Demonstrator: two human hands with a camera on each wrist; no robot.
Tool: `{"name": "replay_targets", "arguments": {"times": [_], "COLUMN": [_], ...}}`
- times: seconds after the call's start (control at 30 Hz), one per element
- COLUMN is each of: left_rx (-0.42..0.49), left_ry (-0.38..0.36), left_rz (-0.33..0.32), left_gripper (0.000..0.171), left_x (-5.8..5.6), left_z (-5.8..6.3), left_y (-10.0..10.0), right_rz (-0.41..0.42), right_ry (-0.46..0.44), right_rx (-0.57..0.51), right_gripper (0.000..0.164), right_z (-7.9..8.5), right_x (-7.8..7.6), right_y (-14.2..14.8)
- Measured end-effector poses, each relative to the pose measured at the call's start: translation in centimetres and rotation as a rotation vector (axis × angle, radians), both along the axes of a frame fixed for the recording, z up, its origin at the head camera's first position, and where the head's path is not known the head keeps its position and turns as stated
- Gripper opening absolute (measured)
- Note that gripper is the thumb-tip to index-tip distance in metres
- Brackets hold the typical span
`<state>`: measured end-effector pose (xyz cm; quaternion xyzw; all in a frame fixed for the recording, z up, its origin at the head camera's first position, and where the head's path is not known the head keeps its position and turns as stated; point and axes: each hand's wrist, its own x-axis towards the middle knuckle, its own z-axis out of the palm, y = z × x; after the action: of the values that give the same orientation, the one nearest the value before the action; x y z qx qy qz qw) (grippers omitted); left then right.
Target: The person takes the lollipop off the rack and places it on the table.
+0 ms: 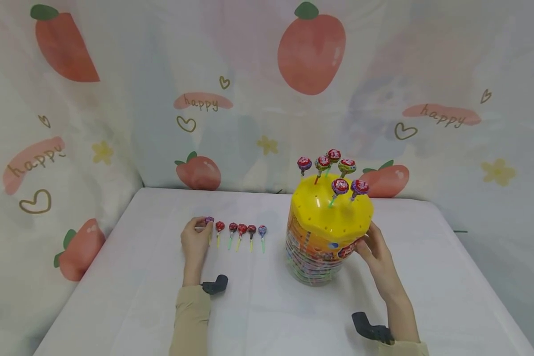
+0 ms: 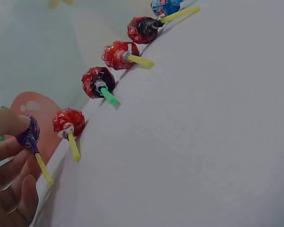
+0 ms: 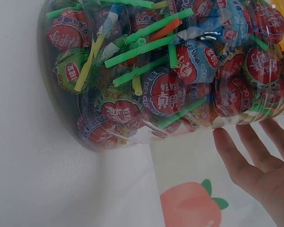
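L hand (image 1: 196, 244) pinches a purple-wrapped lollipop (image 2: 32, 134) btwn thumb & fingers, grip narrow, at the L end of a row on the table; its yellow stick points down twd the wearer. Next to it, w/ a small gap, a red lollipop (image 2: 68, 121), yellow stick. Then, going R: red-and-black lollipop (image 2: 95, 81) w/ green stick, another red one (image 2: 117, 56) w/ yellow stick, dark red-and-black one (image 2: 141, 30) w/ yellow stick, & a blue lollipop (image 1: 262, 230) at the R end, stick green in head view.

R hand (image 1: 378, 259) is spread fairly wide, fingertips touching the R side of a clear plastic candy jar (image 1: 313, 262), thumb twd the front. Jar's on the table, R of the row & well apart from it, packed w/ wrapped lollipops; green, yellow & orange sticks show thru the wall.

Yellow lid (image 1: 325, 220) has small holes; six lollipops (image 1: 340, 187) stand in it, heads up, mostly twd the back & R.

White tablecloth (image 1: 258, 306) under all; fruit-print backdrop (image 1: 249, 54) behind, marked "happy". Blk wrist mount (image 1: 215, 285) on L wrist; beige sleeve (image 1: 191, 321).
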<state>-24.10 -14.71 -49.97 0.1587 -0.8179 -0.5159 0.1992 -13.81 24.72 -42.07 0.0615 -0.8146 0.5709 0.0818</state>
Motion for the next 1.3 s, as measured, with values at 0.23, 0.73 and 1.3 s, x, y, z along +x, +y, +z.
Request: {"name": "replay_targets", "arguments": {"times": [0.23, 0.73, 1.3], "left_rx": [-0.045, -0.139, -0.063], "left_ry": [-0.044, -0.061, -0.072], "left_rz": [0.004, 0.051, 0.027], "left_gripper": [0.029, 0.027, 0.033], "left_x": [-0.5, -0.6, -0.1], "left_z": [-1.1, -1.1, -1.1], "left_y": [-0.4, 0.2, 0.1], "right_rz": [-0.008, -0.005, -0.007], "right_ry": [-0.010, -0.006, -0.006], "right_rx": [0.017, 0.000, 0.004], "right_gripper": [0.057, 0.057, 0.057], "right_z": [0.0, 0.1, 0.1], "right_x": [0.0, 0.0, 0.0], "right_y": [0.0, -0.1, -0.1]}}
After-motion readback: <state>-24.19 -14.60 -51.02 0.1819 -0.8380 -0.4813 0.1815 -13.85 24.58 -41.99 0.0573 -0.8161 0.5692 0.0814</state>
